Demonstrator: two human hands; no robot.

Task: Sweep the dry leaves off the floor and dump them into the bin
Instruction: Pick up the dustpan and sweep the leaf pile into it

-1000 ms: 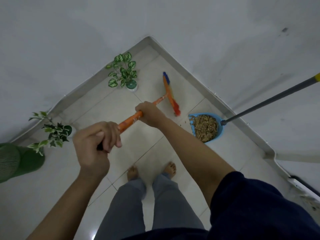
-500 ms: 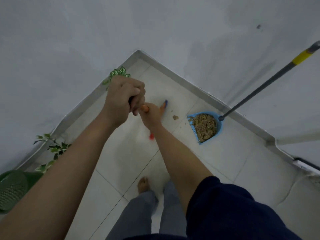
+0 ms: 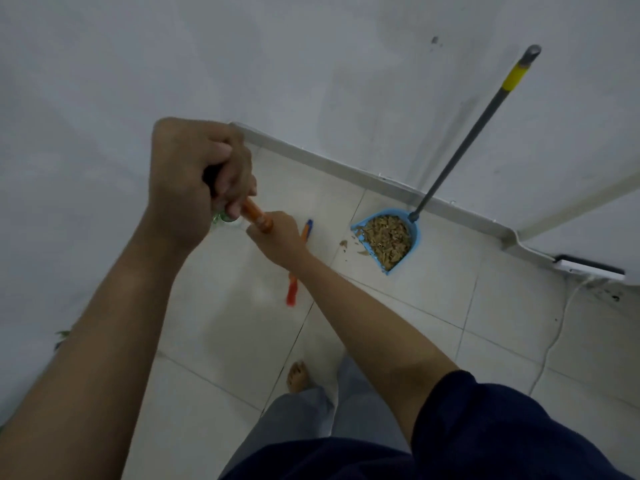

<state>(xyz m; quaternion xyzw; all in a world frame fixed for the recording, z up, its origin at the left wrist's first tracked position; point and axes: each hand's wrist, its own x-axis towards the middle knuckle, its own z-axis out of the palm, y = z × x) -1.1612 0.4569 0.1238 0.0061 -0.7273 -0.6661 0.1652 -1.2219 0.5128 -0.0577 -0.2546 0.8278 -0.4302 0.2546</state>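
Since a second ago the broom (image 3: 297, 268) has swung from lying across the tiles near the wall corner to a steeper, end-on angle, its head now well short of the dustpan (image 3: 388, 241); the view has also turned right, so the potted plants and the green bin have dropped out of sight. Dry leaves (image 3: 386, 237) fill the blue pan, which sits on the floor beside the skirting with its long grey handle (image 3: 474, 133) leaning up against the wall. A few stray scraps (image 3: 349, 248) lie on the tile just in front of the pan's lip, apart from the pile.

Both hands hold the orange broom handle (image 3: 257, 214). The left hand (image 3: 197, 178) is uppermost, fingers curled tight round the top end. The right hand (image 3: 277, 237) grips lower down, wrapped round the shaft, with the bristle end showing below its wrist as an orange strip tipped blue.

Judging by the full pan and the small leftovers, the sweeping step is nearly finished; this looks like the draw-back before one more stroke. That stroke should be short and light, pushing the scraps over the lip without nudging the pan or scattering its load. After that the broom must be set aside, the pan lifted level by its grey handle and carried to the bin, which is not in view.

No brand, label or writing is readable; the yellow band (image 3: 516, 76) on the pan's handle is plain.
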